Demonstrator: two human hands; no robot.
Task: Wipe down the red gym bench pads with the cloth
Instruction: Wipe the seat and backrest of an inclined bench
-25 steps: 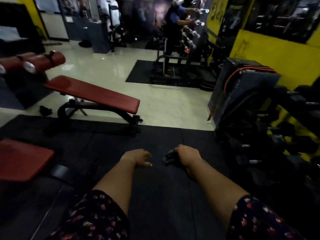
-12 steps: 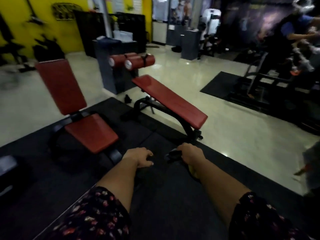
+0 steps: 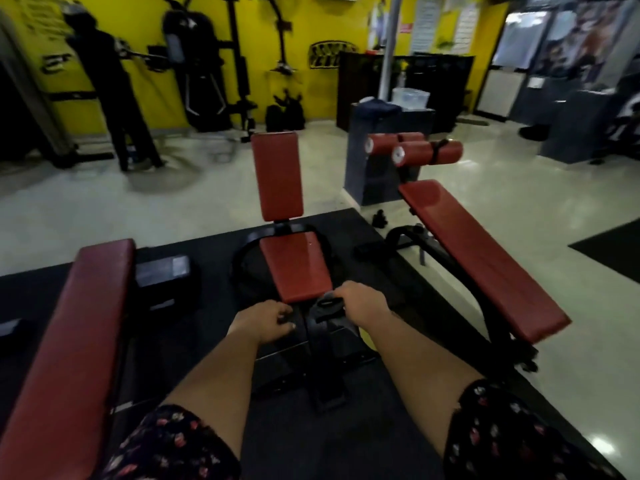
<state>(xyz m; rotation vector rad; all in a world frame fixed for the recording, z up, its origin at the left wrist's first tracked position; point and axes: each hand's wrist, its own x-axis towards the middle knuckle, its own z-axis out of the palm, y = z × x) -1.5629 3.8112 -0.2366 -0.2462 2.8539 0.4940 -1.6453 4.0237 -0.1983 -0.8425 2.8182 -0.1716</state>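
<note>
Has a flat red bench pad (image 3: pixel 79 341) at far left. Holds the left hand (image 3: pixel 261 322) loosely curled and empty, just short of the red seat pad (image 3: pixel 294 265) and its near edge, upright back pad (image 3: pixel 277 174) beyond. Clutches a dark cloth (image 3: pixel 323 306) in the right hand (image 3: pixel 360 303), just beside that edge. Has a sloped red bench pad (image 3: pixel 485 258) farther right, roller pads (image 3: pixel 429 152) behind.

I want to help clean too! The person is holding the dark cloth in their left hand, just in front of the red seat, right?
Not quite. The dark cloth is held in the right hand, not the left hand, which holds nothing. The rest is right: it is just in front of the red seat, as the head view shows.
</note>
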